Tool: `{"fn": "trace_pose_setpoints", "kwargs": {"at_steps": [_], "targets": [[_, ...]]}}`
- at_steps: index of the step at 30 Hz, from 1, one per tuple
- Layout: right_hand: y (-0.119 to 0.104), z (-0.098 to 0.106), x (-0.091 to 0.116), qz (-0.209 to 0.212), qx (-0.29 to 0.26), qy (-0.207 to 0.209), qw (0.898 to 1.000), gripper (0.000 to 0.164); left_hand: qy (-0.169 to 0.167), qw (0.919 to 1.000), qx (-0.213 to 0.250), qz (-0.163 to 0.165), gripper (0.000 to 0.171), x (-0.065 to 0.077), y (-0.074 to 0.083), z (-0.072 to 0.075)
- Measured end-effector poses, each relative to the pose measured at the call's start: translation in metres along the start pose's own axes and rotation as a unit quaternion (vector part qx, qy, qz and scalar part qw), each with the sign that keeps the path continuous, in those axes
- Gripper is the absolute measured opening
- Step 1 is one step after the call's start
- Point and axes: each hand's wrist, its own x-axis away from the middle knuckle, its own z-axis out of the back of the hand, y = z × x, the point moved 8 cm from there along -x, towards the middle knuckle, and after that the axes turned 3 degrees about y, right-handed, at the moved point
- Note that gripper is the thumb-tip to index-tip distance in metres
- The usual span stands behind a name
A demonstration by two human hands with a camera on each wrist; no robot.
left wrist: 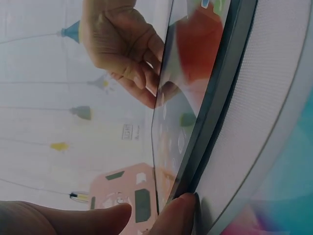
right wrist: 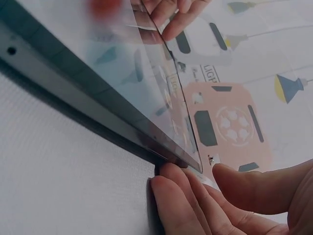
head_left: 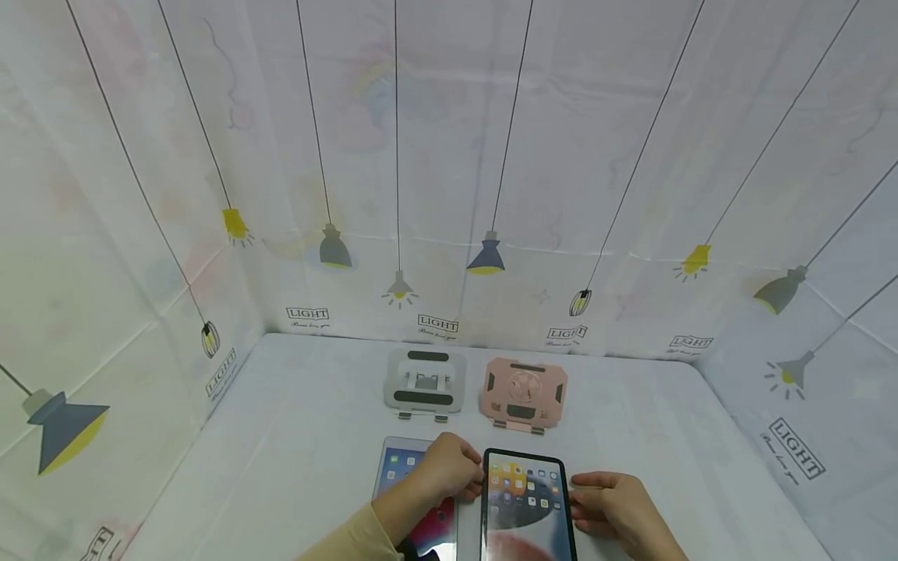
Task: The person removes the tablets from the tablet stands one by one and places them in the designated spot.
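Observation:
A black-edged tablet lies face up with its screen lit, between the two hands. At its left edge, near the top corner, the left hand touches the side with its fingertips; the thumb is apart from the screen. Opposite it, the right hand has its fingertips against the right edge, thumb raised clear of the glass. Under the left wrist lies a second, white-edged tablet, partly hidden by that forearm.
Behind the tablets, a grey folding stand and a pink one lie side by side on the white table cloth. A light curtain printed with hanging lamps encloses the back and sides.

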Motion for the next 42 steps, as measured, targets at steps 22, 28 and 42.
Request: {"fn": "trace_pose_setpoints", "kwargs": {"at_steps": [22,28,42], "targets": [[0.007,0.004,0.003,-0.022,-0.043,-0.005,0.999,0.050,-0.048,0.9941,0.087,0.043,0.022,0.000,-0.014,0.004],[0.006,0.007,0.004,-0.019,-0.046,-0.009,0.999,0.052,-0.073,0.9922,0.091,0.043,0.024,0.001,-0.014,0.004],[-0.018,0.011,0.004,0.045,0.021,0.010,0.999,0.067,-0.012,0.9986,0.014,-0.050,0.041,0.010,0.007,0.052]]}}
